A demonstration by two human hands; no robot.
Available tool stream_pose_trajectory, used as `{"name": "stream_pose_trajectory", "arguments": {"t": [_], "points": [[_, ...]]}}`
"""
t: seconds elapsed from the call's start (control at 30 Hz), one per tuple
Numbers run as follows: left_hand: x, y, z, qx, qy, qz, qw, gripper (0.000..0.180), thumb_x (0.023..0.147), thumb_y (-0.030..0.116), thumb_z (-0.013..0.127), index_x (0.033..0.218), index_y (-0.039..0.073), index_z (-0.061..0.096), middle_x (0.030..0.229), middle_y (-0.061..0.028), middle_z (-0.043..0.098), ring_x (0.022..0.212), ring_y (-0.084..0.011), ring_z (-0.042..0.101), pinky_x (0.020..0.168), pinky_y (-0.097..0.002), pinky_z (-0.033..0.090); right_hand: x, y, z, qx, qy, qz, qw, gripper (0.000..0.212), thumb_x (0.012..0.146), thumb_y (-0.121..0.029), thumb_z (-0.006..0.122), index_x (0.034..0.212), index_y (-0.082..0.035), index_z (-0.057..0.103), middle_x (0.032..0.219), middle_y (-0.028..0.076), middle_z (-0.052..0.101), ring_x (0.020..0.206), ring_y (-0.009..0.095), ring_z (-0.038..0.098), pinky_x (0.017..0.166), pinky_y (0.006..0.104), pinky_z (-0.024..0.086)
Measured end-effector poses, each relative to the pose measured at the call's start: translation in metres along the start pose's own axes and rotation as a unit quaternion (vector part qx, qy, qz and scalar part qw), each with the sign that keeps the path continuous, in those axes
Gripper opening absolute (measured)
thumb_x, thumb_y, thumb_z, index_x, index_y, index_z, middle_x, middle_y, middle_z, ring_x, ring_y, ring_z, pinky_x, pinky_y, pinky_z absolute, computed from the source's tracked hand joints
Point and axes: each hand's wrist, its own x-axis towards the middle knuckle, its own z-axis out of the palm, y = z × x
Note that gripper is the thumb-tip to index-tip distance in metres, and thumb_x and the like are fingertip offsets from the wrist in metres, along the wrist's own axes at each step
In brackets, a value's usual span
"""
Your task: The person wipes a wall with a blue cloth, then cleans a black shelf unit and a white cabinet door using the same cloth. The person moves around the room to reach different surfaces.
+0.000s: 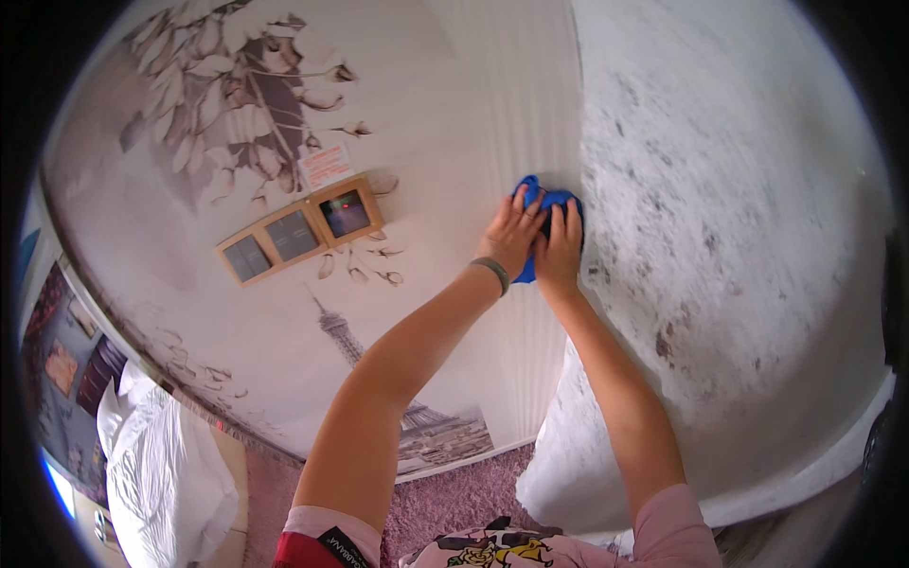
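Note:
Both of my arms reach up to a pale wall (473,123) printed with flowers and a tower. A crumpled blue cloth (524,274) lies against it, close to where a grey-and-white mottled surface begins on the right. My left hand (512,232), with a ring and a dark wristband, presses the cloth from the left side. Beside it, my right hand (559,251) rests on the cloth's right part with fingers pointing up. The two hands touch or overlap at the middle. Blue fabric shows above, between and below the fingers, while the palms hide the rest.
Left of my hands, a three-part wooden-coloured switch frame (311,232) sits on the wall, with a small printed label (325,167) above. The mottled white surface (729,237) fills the right side. Below are a pinkish shaggy rug (436,506) and, lower left, white bedding (166,464).

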Motion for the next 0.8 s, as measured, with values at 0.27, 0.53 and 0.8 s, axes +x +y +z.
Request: {"name": "stream_pose_trajectory", "arguments": {"t": [0.27, 0.53, 0.8], "points": [[0.004, -0.064, -0.039, 0.026, 0.056, -0.065, 0.996, 0.057, 0.089, 0.036, 0.045, 0.14, 0.015, 0.032, 0.149, -0.0077, 0.023, 0.138, -0.0323, 0.015, 0.11, -0.043, 0.011, 0.061, -0.044, 0.005, 0.008, 0.036, -0.061, 0.997, 0.043, 0.083, -0.009, 0.053, 0.124, 0.003, 0.045, 0.135, 0.027, 0.034, 0.121, 0.044, 0.035, 0.101, 0.0496, 0.03], [-0.035, -0.1, -0.058, 0.03, 0.006, -0.178, 0.984, 0.06, 0.09, 0.036, 0.043, 0.143, 0.014, 0.026, 0.15, -0.0103, 0.018, 0.139, -0.0337, 0.009, 0.11, -0.0438, 0.008, 0.081, -0.104, 0.015, 0.013, 0.04, -0.158, 0.987, 0.036, 0.083, -0.005, 0.053, 0.119, 0.003, 0.051, 0.132, 0.023, 0.041, 0.119, 0.041, 0.041, 0.096, 0.0456, 0.038], [-0.118, -0.092, -0.031, 0.045, -0.018, -0.129, 0.99, 0.057, 0.09, 0.037, 0.044, 0.139, 0.009, 0.034, 0.145, -0.0123, 0.028, 0.136, -0.0331, 0.017, 0.108, -0.0432, 0.014, 0.017, -0.134, 0.035, 0.023, 0.011, -0.19, 0.981, 0.037, 0.081, -0.004, 0.051, 0.118, 0.005, 0.048, 0.129, 0.028, 0.041, 0.115, 0.046, 0.041, 0.096, 0.0487, 0.037]]}}
